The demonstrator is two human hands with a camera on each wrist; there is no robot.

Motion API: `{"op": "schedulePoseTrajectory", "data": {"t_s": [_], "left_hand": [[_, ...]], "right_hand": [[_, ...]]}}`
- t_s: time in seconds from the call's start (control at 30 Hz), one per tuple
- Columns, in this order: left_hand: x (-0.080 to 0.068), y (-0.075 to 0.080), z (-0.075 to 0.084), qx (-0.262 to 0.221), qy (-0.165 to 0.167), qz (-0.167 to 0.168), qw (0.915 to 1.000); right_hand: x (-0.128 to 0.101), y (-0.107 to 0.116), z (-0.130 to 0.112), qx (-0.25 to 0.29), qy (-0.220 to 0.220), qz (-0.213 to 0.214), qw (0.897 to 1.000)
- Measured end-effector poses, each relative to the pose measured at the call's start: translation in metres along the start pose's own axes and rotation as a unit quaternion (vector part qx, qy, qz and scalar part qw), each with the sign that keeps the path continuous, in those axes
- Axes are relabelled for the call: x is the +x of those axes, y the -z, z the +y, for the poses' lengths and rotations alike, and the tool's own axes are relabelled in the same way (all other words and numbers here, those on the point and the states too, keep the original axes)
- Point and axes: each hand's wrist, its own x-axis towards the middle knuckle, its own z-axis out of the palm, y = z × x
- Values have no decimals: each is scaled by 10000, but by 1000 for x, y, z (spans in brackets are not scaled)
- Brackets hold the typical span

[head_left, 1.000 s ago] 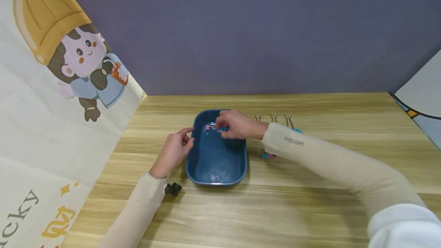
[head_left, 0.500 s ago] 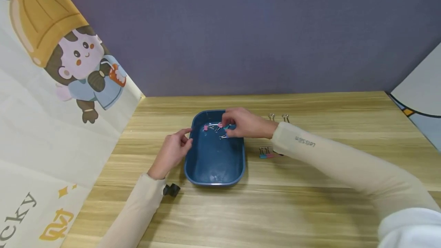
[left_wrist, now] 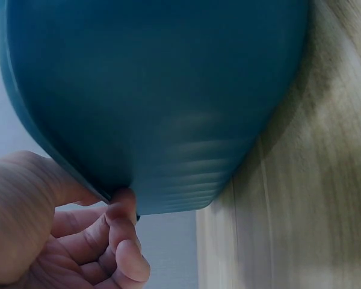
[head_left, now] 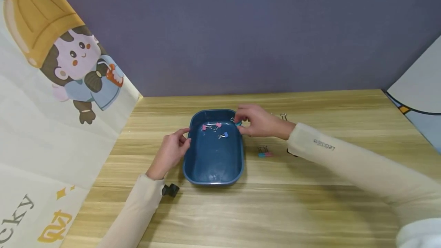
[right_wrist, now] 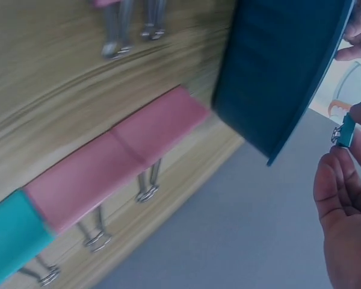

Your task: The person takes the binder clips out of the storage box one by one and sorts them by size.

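My right hand (head_left: 260, 121) pinches a teal binder clip (head_left: 239, 123) between thumb and fingertips, at the right rim of the blue tray (head_left: 213, 163). In the right wrist view the clip's silver handles point away from the fingers. My left hand (head_left: 168, 152) grips the tray's left rim; in the left wrist view, thumb and fingers (left_wrist: 123, 235) close on its edge. Inside the tray lie a pink binder clip (head_left: 204, 127), another pink clip (head_left: 218, 125) and a blue clip (head_left: 224, 135).
Right of the tray, a short row holds a teal clip (head_left: 261, 155) and a pink clip (head_left: 268, 154). Farther back, a row of teal and pink clips (right_wrist: 78, 180) is mostly hidden by my right hand in the head view. A dark wall stands behind the wooden table (head_left: 275, 202).
My right hand has moved right from inside the tray to its right rim, carrying the teal clip. The blue clip and pink clips now show uncovered. The left hand stays at the rim.
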Motion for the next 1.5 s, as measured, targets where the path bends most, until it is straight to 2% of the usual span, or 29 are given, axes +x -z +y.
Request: {"op": "schedulePoseTrajectory", "data": {"t_s": [0.23, 0.7, 0.97, 1.2, 1.5], "left_hand": [[-1, 0, -3, -6, 76, -92, 9999], [-3, -1, -5, -13, 78, -20, 10000], [-3, -1, -6, 11, 47, -33, 10000], [-1, -1, -4, 16, -27, -16, 10000], [0, 0, -3, -11, -11, -48, 10000]], "right_hand": [[-21, 5, 10, 70, -2, 106, 9999], [-64, 8, 19, -145, -324, 117, 9993], [-85, 7, 18, -241, -734, -234, 9967], [-98, 4, 20, -267, -971, -205, 9947], [-115, -1, 25, -74, -910, -315, 9953]]}}
